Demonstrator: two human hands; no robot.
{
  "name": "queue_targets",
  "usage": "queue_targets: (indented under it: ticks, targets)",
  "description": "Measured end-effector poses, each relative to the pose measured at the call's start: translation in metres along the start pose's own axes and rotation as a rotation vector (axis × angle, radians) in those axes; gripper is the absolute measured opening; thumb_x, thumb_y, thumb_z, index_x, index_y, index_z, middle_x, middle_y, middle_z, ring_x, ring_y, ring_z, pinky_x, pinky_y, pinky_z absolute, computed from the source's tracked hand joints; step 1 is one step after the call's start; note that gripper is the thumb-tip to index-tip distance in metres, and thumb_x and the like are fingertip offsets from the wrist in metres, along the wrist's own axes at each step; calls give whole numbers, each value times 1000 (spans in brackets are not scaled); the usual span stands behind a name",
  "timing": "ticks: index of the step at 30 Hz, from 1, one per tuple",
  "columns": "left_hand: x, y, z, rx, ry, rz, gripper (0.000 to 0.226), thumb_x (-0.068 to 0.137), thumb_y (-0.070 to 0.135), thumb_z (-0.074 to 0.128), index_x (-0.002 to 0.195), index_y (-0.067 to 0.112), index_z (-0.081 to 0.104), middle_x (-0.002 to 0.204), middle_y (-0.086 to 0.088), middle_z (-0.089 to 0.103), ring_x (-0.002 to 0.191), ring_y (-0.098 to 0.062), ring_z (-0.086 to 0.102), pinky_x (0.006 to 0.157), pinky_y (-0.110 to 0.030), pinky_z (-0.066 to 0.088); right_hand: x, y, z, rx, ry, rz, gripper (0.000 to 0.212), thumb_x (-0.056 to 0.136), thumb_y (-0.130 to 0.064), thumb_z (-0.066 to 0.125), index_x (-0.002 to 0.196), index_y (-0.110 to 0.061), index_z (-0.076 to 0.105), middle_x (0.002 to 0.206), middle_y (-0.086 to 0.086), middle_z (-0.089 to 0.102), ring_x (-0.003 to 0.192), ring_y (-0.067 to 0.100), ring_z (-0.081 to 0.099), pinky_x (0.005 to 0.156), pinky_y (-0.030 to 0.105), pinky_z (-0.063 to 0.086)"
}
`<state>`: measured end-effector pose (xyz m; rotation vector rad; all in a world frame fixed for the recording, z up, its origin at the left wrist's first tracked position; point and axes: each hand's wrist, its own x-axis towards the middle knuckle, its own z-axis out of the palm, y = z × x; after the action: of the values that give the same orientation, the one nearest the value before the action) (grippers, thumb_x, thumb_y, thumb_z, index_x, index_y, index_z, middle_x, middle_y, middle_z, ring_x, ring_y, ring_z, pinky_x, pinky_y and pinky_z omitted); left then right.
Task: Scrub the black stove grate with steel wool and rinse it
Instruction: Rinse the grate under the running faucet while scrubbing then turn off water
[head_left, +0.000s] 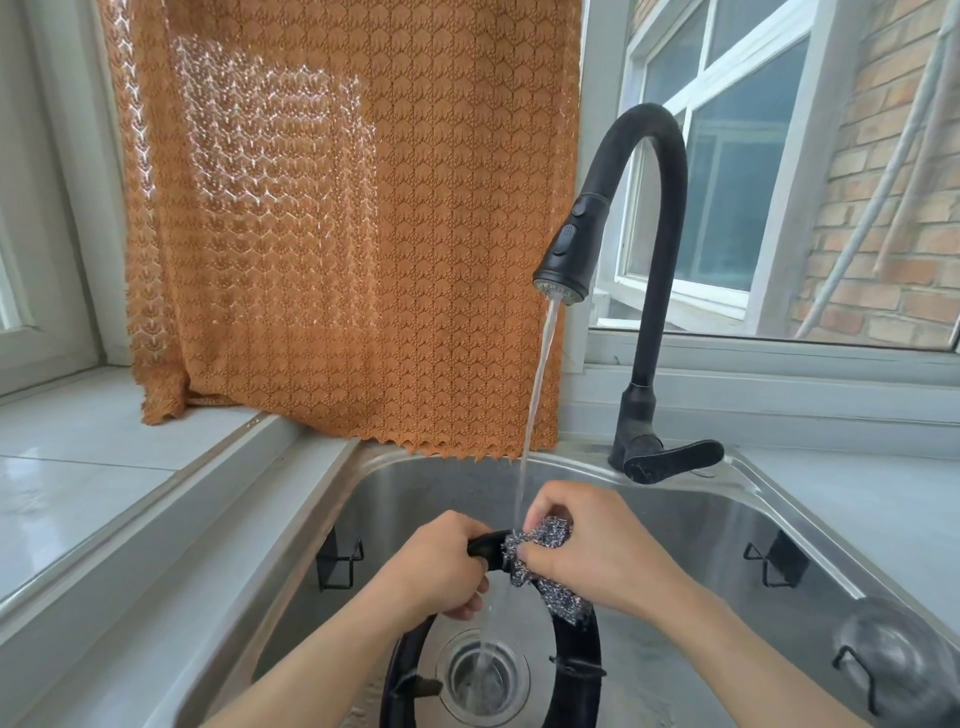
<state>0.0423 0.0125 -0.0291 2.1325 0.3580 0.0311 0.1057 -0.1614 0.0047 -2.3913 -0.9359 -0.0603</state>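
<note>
A round black stove grate (579, 654) is held tilted over the steel sink (691, 525), above the drain (483, 675). My left hand (441, 564) grips the top left of its ring. My right hand (592, 545) pinches a wad of grey steel wool (545, 540) against the top of the ring. A thin stream of water (535, 405) falls from the black faucet (644, 218) onto the wool and runs down into the drain. The lower part of the grate is cut off by the frame edge.
An orange knitted curtain (337, 208) hangs behind the sink. The faucet lever (675, 457) points right. Black wire hooks (337, 564) sit on the sink's side walls. A suction cup (883, 649) sticks on the right wall. Grey tiled ledge (78, 467) lies left.
</note>
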Motion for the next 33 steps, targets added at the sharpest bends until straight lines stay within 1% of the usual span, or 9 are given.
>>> queue_targets:
  ticks: [2, 4, 9, 12, 14, 18, 24, 30, 33]
  targets:
    - [1, 1, 2, -3, -8, 9, 42, 99, -2, 38, 121, 18, 68, 81, -9, 66, 62, -19, 63, 58, -25, 55, -1, -6, 13, -64, 12, -39, 17, 82, -30, 75, 85, -33, 59, 95, -16, 55, 81, 2, 55, 68, 24, 44]
    - [2, 1, 5, 2, -15, 20, 44, 96, -4, 36, 117, 15, 69, 80, -11, 64, 61, -20, 61, 58, -26, 54, 1, -9, 25, -149, 29, -59, 17, 84, -25, 74, 89, -31, 58, 100, -14, 49, 91, 11, 57, 73, 27, 45]
    - [3, 2, 8, 11, -20, 31, 36, 95, -5, 36, 107, 6, 68, 77, -13, 57, 61, -23, 50, 54, -30, 45, 10, -8, 33, -241, 96, -30, 25, 82, -24, 73, 100, -22, 55, 106, -3, 47, 84, 20, 55, 66, 29, 38]
    - [4, 4, 9, 40, -21, 42, 33, 94, -6, 36, 104, 5, 66, 77, -12, 58, 61, -24, 51, 54, -31, 46, 12, -6, 33, -294, 75, -3, 35, 82, -24, 72, 109, -16, 50, 101, 3, 61, 89, 26, 62, 66, 35, 48]
    - [5, 6, 10, 64, -31, 47, 32, 93, -6, 36, 100, 4, 65, 78, -12, 58, 63, -25, 51, 56, -32, 46, 14, -5, 32, -304, 45, 39, 30, 81, -23, 70, 107, -16, 58, 94, 5, 68, 86, 29, 66, 69, 40, 56]
    - [9, 6, 12, 91, -31, 54, 38, 86, -4, 35, 102, 7, 68, 75, -13, 56, 61, -25, 48, 56, -35, 43, 18, -2, 26, -267, 26, 60, 18, 76, -20, 73, 94, -19, 69, 89, 5, 68, 84, 28, 66, 71, 41, 57]
    - [12, 6, 12, 140, -44, 65, 38, 87, -6, 36, 104, 8, 67, 77, -14, 59, 59, -26, 52, 55, -36, 48, 19, -1, 19, -249, 20, 24, 13, 84, -25, 74, 96, -20, 72, 93, 4, 63, 76, 24, 63, 58, 32, 44]
    - [12, 4, 11, 147, -47, 74, 39, 88, -4, 37, 109, 10, 66, 80, -15, 61, 60, -27, 56, 58, -37, 53, 17, 1, 16, -241, 12, -17, 14, 89, -25, 68, 99, -21, 76, 81, 4, 66, 63, 22, 60, 53, 36, 46]
    - [12, 1, 10, 149, -43, 66, 39, 89, -4, 35, 106, 11, 67, 80, -14, 62, 60, -27, 58, 60, -36, 54, 14, 2, 19, -255, 7, -33, 14, 87, -27, 68, 101, -26, 73, 79, 1, 71, 63, 18, 64, 57, 36, 52]
